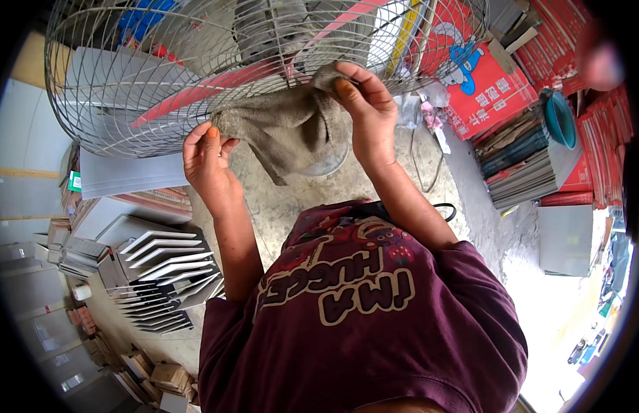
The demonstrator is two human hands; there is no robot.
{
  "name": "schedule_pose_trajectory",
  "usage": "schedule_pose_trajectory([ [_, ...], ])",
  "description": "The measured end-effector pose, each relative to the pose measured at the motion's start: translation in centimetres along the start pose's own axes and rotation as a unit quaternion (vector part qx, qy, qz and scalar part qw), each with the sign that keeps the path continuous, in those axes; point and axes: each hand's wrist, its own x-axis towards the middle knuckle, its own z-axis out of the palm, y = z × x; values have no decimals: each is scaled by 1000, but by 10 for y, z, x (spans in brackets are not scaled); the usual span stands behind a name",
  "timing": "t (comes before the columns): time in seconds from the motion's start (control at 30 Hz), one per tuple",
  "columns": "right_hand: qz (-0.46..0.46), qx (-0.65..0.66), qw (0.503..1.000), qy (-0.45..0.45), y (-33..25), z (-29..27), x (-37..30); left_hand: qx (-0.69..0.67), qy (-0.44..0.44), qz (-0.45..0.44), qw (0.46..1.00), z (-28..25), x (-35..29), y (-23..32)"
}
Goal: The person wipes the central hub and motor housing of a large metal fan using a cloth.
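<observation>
A grey-brown rag (pixel 282 124) hangs stretched between my two hands, its lower edge drooping in folds. My left hand (pixel 213 162) pinches one corner between thumb and fingers. At the opposite upper corner, my right hand (pixel 371 117) grips the cloth with its thumb and bent fingers. Right behind the rag stands a large fan with a wire cage (pixel 85 89) and red blades (pixel 196 100). Whether the cloth touches the wires I cannot tell. Part of the fan's round base (pixel 330 164) shows below the rag.
Red printed cartons (pixel 495 96) and stacked flat cardboard stand at the right, with a teal basin (pixel 560 120) beside them. At the left, several grey-white folded boards (pixel 168 258) lie fanned out. A cord (pixel 429 182) runs across the concrete floor.
</observation>
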Motion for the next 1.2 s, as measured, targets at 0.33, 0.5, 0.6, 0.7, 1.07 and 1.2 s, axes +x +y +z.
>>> schedule_pose_trajectory([
  [0.33, -281, -348, 890, -89, 3, 26, 0, 162, -77, 164, 970, 50, -13, -20],
  [0.5, -347, -440, 822, -102, 6, 26, -1, 347, -145, 305, 875, 63, -11, -30],
  [0.6, -343, -476, 800, -125, 1, 26, -2, 408, -173, 370, 816, 60, -8, -30],
  [0.7, -333, -494, 792, -134, 1, 23, -6, 429, -173, 379, 802, 58, -13, -32],
  [1.07, -247, -486, 834, -82, 2, 6, -9, 376, -143, 299, 865, 46, -16, -30],
  [1.2, -231, -468, 849, -81, -2, 15, -10, 393, -176, 325, 842, 55, -12, -29],
])
